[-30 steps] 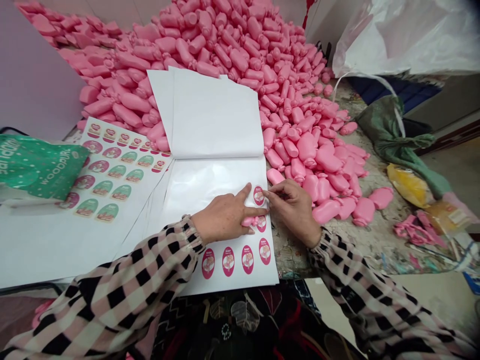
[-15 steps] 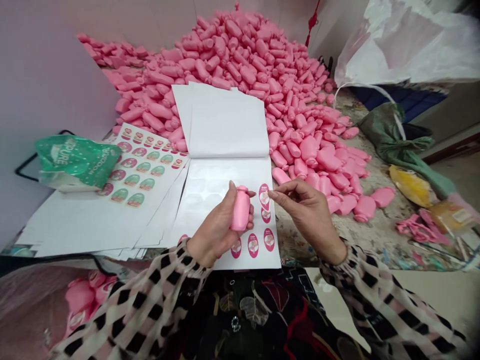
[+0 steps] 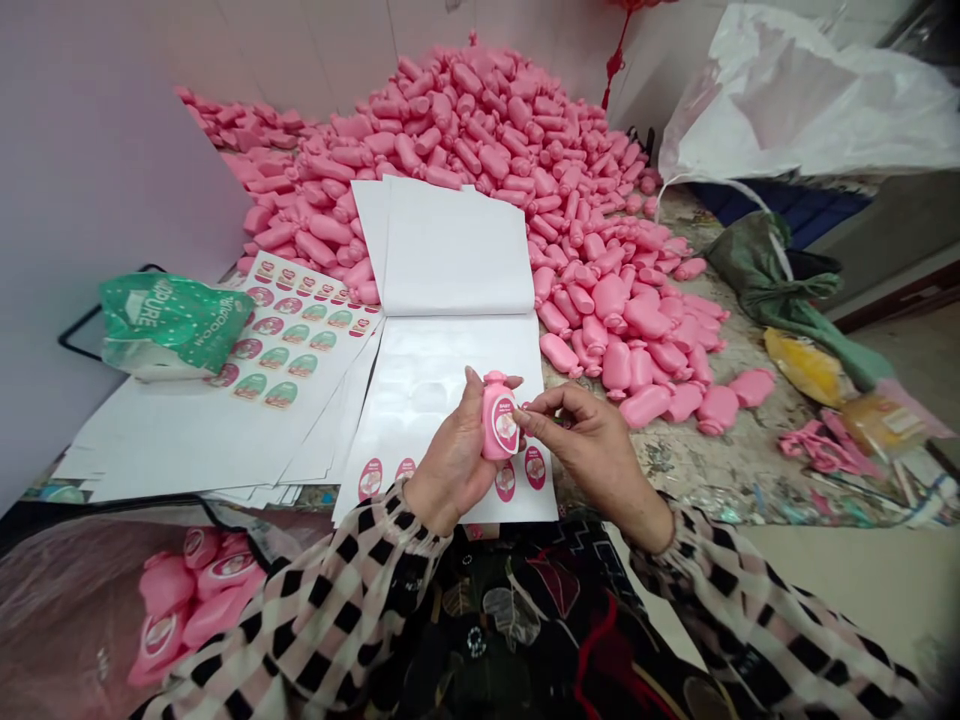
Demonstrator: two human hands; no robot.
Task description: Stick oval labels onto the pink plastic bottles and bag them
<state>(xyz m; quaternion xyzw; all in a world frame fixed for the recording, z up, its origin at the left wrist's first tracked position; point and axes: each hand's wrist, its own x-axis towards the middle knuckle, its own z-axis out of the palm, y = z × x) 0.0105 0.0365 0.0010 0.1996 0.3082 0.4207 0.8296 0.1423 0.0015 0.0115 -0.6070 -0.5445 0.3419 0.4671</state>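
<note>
My left hand (image 3: 452, 462) is wrapped round a small pink plastic bottle (image 3: 493, 388), its neck pointing away from me. Against the front of the bottle lies an oval pink sticker (image 3: 504, 420) with a white middle. The thumb and forefinger of my right hand (image 3: 585, 440) pinch the sticker's right edge; whether all of it touches the bottle I cannot tell. Beneath both hands is a sticker sheet (image 3: 405, 350), with several oval stickers left along its lower part and blank backing above.
A big heap of pink bottles (image 3: 480, 120) fills the back of the table. At left, printed sheets (image 3: 300, 340) lie under a green packet (image 3: 176, 325). Labelled bottles sit in a clear bag (image 3: 67, 600) at lower left. A yellow packet (image 3: 802, 365) lies at right.
My right hand has brought the oval sticker from above the sheet's right side leftward onto the bottle. The left hand has shifted slightly right, and the view has moved a little.
</note>
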